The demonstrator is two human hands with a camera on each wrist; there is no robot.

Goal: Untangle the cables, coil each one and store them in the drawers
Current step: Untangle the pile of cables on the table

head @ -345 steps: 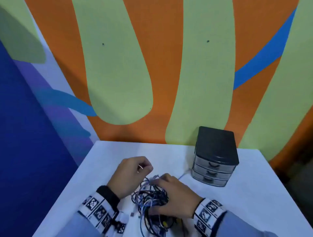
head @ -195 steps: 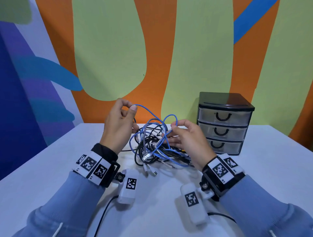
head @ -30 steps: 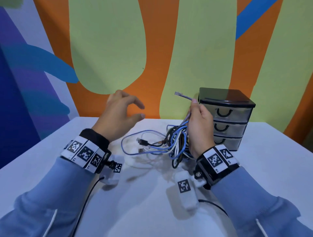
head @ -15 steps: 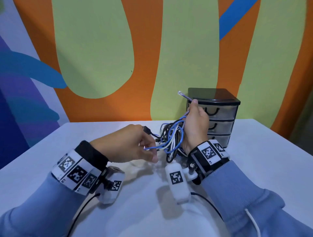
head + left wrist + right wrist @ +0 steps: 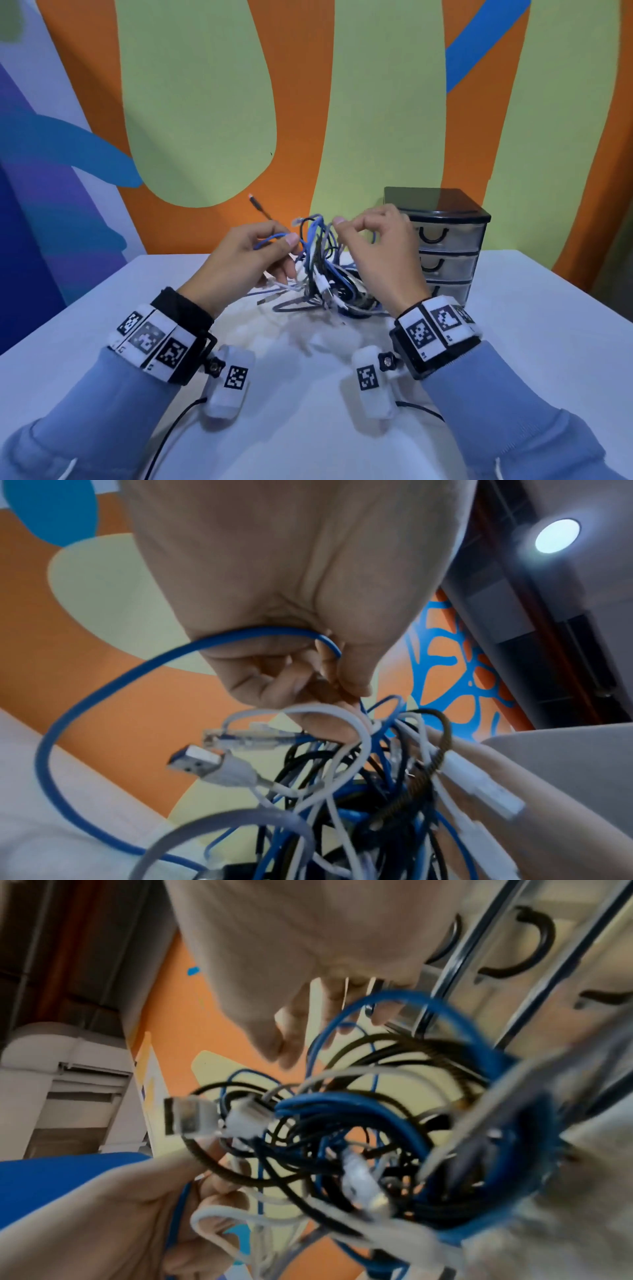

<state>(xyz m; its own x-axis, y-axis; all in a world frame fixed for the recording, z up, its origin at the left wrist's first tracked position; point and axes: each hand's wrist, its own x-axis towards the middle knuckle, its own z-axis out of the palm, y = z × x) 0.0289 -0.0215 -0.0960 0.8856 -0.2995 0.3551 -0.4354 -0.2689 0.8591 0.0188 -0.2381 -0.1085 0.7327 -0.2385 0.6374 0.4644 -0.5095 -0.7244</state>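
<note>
The left hand pinches a thin blue cable; the right hand, fingers curled, pinches strands of the tangled cable bundle.

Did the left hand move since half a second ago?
Yes. The left hand rose off the table, now pinching the blue cable near the drawer unit's top.

A white table stands against a mural wall of orange, pale green and blue.
</note>
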